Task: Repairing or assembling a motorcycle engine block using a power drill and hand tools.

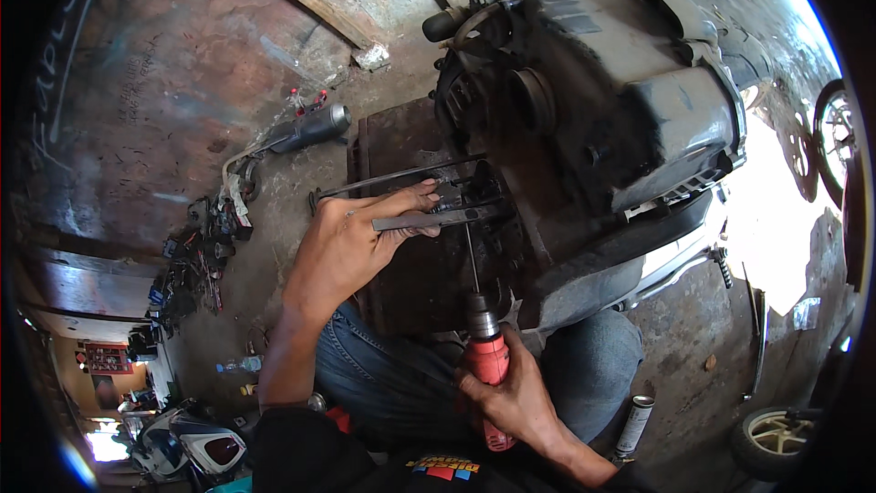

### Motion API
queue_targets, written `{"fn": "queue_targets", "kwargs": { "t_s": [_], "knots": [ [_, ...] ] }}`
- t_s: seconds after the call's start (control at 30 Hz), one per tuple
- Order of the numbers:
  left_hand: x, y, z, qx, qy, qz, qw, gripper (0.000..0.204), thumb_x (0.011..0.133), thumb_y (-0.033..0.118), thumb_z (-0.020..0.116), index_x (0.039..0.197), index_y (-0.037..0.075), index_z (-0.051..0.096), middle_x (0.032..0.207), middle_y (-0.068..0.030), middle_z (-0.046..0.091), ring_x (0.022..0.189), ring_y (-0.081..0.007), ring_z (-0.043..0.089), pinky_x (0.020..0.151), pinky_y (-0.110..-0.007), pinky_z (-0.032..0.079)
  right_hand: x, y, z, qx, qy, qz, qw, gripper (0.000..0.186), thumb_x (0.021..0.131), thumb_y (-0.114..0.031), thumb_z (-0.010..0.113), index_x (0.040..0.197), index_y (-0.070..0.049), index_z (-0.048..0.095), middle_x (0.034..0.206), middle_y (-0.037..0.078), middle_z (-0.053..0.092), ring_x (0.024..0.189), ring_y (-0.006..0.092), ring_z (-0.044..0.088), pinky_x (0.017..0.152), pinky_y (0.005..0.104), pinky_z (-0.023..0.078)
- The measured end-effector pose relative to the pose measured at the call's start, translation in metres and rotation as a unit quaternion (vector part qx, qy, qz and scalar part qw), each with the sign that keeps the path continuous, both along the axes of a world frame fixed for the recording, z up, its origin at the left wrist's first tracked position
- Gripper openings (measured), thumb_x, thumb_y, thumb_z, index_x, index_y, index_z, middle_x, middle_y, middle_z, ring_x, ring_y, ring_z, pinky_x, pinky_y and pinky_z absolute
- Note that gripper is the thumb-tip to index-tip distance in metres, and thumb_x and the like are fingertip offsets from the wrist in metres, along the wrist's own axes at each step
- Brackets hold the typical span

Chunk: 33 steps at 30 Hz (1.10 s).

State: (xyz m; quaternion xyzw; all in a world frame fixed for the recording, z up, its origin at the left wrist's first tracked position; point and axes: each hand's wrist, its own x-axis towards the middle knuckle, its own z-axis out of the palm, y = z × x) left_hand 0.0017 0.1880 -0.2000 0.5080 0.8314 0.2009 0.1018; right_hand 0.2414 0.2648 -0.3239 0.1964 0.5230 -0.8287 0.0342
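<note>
- Gripping the red drill (487,361) in the right hand (525,394), with fingers wrapped round its body; holding the flat grey metal bar (397,222) between the fingers of the left hand (347,242), with part of the contact hidden.
- Held crosswise ahead of the drill, with the bar's far end running in among dark metal parts.
- Pointing from the chuck up to the bar: a long thin bit (474,267), with its tip too obscured to make out.
- Liable to skid sideways, at a guess, if pushed at a slant or without a seated tip; worse with left fingertips so near.
- Prone to snatch and twist in a one-handed hold, from a bit catching in metal; also apt to bend or snap under side load.
- Just past the left fingers, a thin rod (388,178); to the right, a large black housing (602,82), within reach of a slip.
- Farther out, on the concrete floor (675,342): a dark muffler (315,131) at upper left, a spray can (636,424) at lower right.
</note>
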Motion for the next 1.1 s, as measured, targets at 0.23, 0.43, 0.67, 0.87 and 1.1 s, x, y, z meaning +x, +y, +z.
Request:
{"fn": "queue_targets", "kwargs": {
  "t_s": [0.23,0.43,0.67,0.87,1.1],
  "knots": [
    [0.001,-0.001,-0.005,0.016,-0.013,0.049,0.999,0.026,0.085,0.006,0.076,0.111,0.009,0.078,0.127,-0.0049,0.072,0.105,-0.0260,0.074,0.090,-0.034,0.061,-0.001,-0.001,0.000,0.012,-0.005,0.006,1.000,0.040,0.089,-0.002,0.074,0.120,0.000,0.048,0.087,0.009,0.065,0.069,0.0186,0.068,0.063,0.0343,0.058],
    [0.000,-0.001,-0.007,0.020,-0.017,0.023,0.999,0.027,0.084,0.005,0.076,0.111,0.010,0.078,0.128,-0.0041,0.072,0.104,-0.0256,0.074,0.090,-0.033,0.061,-0.003,0.003,0.006,0.044,-0.039,-0.006,0.998,0.042,0.087,-0.007,0.077,0.120,0.000,0.051,0.091,0.008,0.065,0.079,0.0155,0.066,0.074,0.0337,0.057],
    [0.001,-0.001,0.000,0.003,-0.019,0.019,1.000,0.028,0.087,-0.003,0.068,0.113,-0.002,0.074,0.125,-0.0153,0.073,0.114,-0.0282,0.072,0.095,-0.034,0.059,-0.002,0.004,0.012,0.024,-0.031,-0.005,0.999,0.041,0.086,-0.007,0.077,0.119,0.001,0.053,0.093,0.007,0.066,0.083,0.0144,0.065,0.078,0.0338,0.056],
    [-0.004,-0.004,-0.004,-0.010,0.012,0.024,1.000,0.027,0.083,0.002,0.071,0.109,0.004,0.078,0.126,-0.0089,0.073,0.112,-0.0291,0.072,0.096,-0.036,0.059,0.013,0.005,0.007,0.028,-0.041,0.021,0.999,0.045,0.087,-0.017,0.080,0.117,0.001,0.052,0.087,0.011,0.069,0.079,0.0184,0.066,0.076,0.0363,0.055],
    [-0.005,-0.010,0.001,0.016,0.027,0.007,0.999,0.035,0.084,0.014,0.078,0.118,0.010,0.075,0.126,-0.0065,0.073,0.109,-0.0283,0.073,0.090,-0.037,0.061,0.028,0.010,0.018,0.027,-0.101,0.100,0.989,0.048,0.087,-0.007,0.081,0.124,0.000,0.051,0.102,0.008,0.069,0.091,0.0143,0.067,0.082,0.0314,0.057]
  ]
}}
